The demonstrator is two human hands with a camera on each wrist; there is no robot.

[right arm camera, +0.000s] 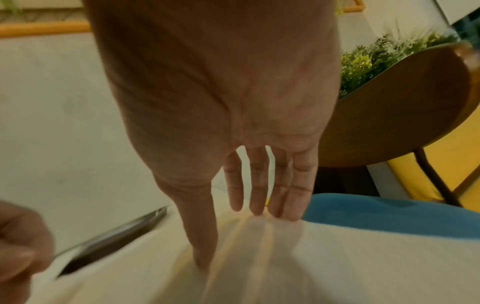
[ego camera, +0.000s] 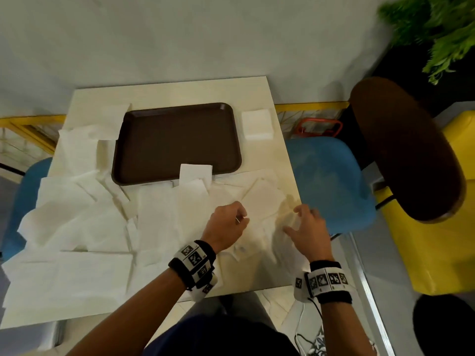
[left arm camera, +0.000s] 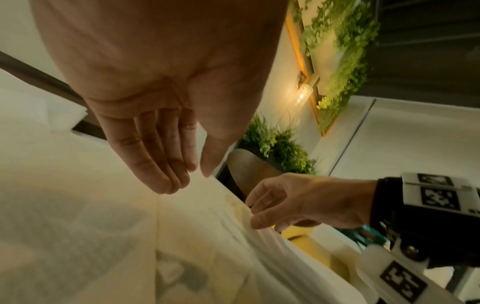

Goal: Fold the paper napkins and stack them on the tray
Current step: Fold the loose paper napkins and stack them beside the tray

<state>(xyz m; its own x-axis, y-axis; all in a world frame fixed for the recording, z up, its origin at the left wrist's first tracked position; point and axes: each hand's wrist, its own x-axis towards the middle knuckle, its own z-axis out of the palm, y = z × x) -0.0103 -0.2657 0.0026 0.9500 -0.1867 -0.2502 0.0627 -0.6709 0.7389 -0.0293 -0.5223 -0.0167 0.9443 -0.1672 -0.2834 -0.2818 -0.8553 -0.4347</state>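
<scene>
My right hand spreads flat on the thin white paper napkin, pinning it for folding. My left hand, just left, hovers relaxed, holding nothing. The brown plastic tray waits beyond my fingers.

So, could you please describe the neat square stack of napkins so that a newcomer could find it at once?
Start from the brown tray in the middle of the table. Just off the tray's right edge, at the table's far right corner, sits the napkin stack. Unlike the loose napkins spread out flat on the tray's left and near sides, it is a small, thick, tidy square block lying alone.
</scene>
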